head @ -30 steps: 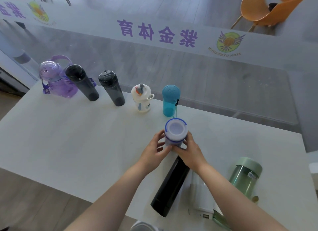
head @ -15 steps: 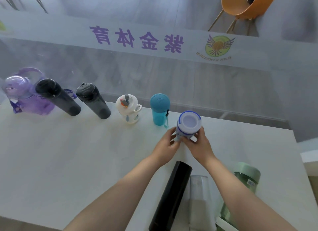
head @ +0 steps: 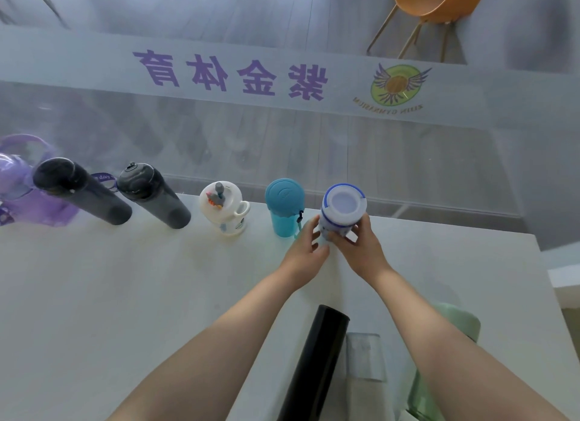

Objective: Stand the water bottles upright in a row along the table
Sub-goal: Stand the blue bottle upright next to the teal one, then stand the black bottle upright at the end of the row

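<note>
A white bottle with a blue-rimmed lid (head: 343, 205) stands upright at the right end of the row, near the table's far edge. My left hand (head: 306, 248) and my right hand (head: 361, 248) both grip its lower body. To its left stand a teal bottle (head: 284, 205), a white cartoon bottle with a handle (head: 224, 208), two dark bottles (head: 153, 194) (head: 80, 190) and a purple jug (head: 22, 188). A black flask (head: 317, 362), a clear bottle (head: 365, 370) and a pale green bottle (head: 445, 358) lie near me, partly hidden by my right forearm.
The white table (head: 125, 295) ends on the right around the green bottle. A glass wall with purple lettering (head: 232, 74) rises just behind the row. An orange chair (head: 430, 6) stands beyond the glass.
Both hands have carried the white, blue-rimmed bottle away from me, from the table's middle to the far edge beside the teal bottle. The view has shifted forward and right.
</note>
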